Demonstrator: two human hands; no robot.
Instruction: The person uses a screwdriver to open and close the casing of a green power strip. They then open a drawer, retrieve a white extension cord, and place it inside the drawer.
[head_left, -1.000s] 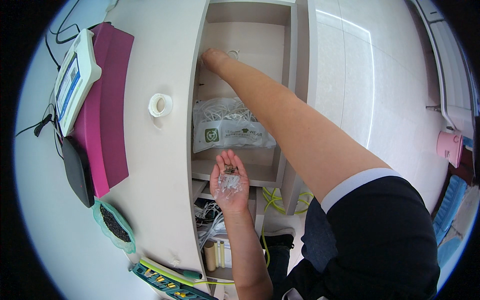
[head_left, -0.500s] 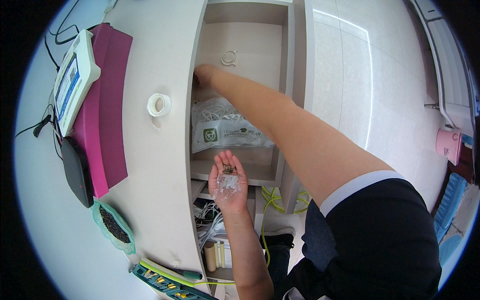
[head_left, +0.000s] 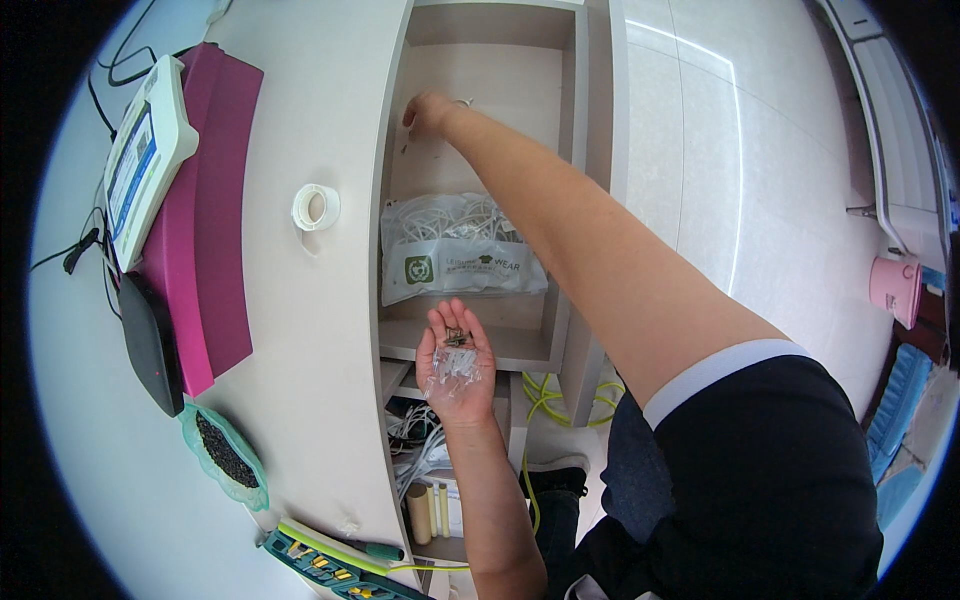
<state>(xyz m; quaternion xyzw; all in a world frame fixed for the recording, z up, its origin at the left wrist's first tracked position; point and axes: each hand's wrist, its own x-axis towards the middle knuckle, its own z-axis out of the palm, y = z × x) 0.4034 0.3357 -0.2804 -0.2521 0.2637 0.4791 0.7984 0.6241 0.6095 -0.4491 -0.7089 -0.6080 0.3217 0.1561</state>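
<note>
Right hand (head_left: pixel 430 112) shifted back up shelf (head_left: pixel 480 75), fingers pinched, contents unclear; left hand (head_left: pixel 455 362) stays open-palmed, cradling small clips (head_left: pixel 457 338).

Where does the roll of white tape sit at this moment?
In the head view, the roll of white tape lies flat on the white desk top, left of the open shelf unit, right of the magenta box.

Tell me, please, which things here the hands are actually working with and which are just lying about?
In use:
- left hand, palm up, cupping small dark bits and a clear wrapper
- right hand, reaching into the shelf compartment

Lying about:
- tape roll
- bag of white cables
- magenta box
- green dish
</note>
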